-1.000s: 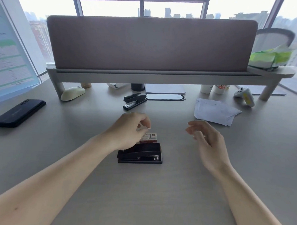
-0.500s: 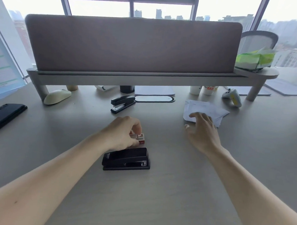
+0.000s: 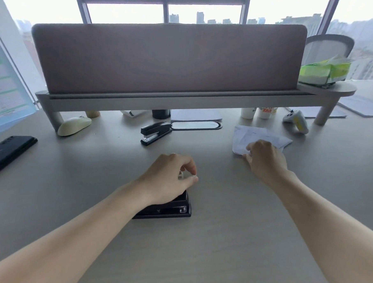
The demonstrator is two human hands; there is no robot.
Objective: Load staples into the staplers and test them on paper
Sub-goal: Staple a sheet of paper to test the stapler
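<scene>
A black stapler (image 3: pixel 170 208) lies closed on the desk in front of me, partly under my left hand (image 3: pixel 169 180). That hand's curled fingers pinch the small staple box (image 3: pixel 181 175), of which only a sliver shows. A second black stapler (image 3: pixel 155 132) lies farther back, near the shelf. My right hand (image 3: pixel 265 158) has reached to the stack of white papers (image 3: pixel 256 137) at the right and grips its near edge with curled fingers.
A raised shelf with a grey divider (image 3: pixel 163 61) spans the back. A mouse (image 3: pixel 74 125) and a black phone (image 3: pixel 7 152) lie at the left. Cups (image 3: pixel 257 112) and a white game controller (image 3: pixel 296 121) sit at the right, beyond the papers.
My right hand has moved from mid-air forward and right onto the papers and curled on their edge. My left hand has stayed on the staple box. The view has shifted.
</scene>
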